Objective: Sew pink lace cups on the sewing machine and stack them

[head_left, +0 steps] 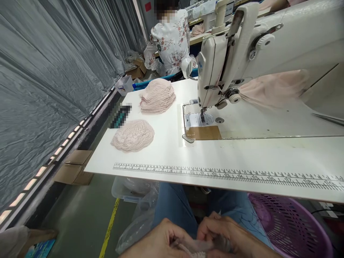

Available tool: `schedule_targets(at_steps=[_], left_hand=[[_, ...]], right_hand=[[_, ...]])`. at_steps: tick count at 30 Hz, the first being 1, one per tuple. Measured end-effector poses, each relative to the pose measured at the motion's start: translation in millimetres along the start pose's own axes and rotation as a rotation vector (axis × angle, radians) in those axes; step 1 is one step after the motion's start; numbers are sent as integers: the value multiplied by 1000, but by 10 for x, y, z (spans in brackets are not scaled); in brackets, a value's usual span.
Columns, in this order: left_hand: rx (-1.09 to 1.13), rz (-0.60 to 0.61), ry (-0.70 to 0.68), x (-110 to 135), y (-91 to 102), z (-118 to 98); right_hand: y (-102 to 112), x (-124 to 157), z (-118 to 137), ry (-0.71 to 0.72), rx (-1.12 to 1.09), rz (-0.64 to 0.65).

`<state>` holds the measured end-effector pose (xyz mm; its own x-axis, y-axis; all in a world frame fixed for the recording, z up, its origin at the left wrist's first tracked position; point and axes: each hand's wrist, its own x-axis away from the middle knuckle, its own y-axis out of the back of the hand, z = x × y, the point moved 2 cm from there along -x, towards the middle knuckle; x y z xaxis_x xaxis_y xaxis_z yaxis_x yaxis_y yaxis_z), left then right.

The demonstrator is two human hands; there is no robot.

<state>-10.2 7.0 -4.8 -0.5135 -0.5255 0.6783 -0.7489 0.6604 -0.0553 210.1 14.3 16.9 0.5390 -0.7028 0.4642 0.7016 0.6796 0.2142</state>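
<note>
Over my lap, at the bottom of the head view, my left hand (172, 239) and my right hand (221, 231) come close together. Both are closed on a pale pink fabric piece (200, 246) with a knitted or lacy edge, partly cut off by the frame. On the white sewing table (161, 157) above them lies a flat lace piece (134, 135). Behind it sits a stack of pale pink fabric pieces (158, 96). The sewing machine (215, 68) stands to the right, its presser foot (203, 116) over the metal plate.
A printed ruler (215, 173) runs along the table's front edge. Below right is a purple basket (290, 222); below left, a clear plastic bin (126, 190). More pink fabric (276, 87) lies behind the machine head. Scissors-like metal blades (329, 119) rest at right. Another person (172, 43) sits ahead.
</note>
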Motion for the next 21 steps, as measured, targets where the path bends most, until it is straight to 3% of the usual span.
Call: schedule_targets(at_steps=[5,13,21], left_hand=[[-9,-2,-27,-55,-65,-123],[143,-9,13,-36,2,6],[55,38,40,-28,-38,-55]], right_hand=[[70,28,-93,-17,-20,88],[4,-13,-117,2,10,138],[-31,-51,-133,105,21,150]])
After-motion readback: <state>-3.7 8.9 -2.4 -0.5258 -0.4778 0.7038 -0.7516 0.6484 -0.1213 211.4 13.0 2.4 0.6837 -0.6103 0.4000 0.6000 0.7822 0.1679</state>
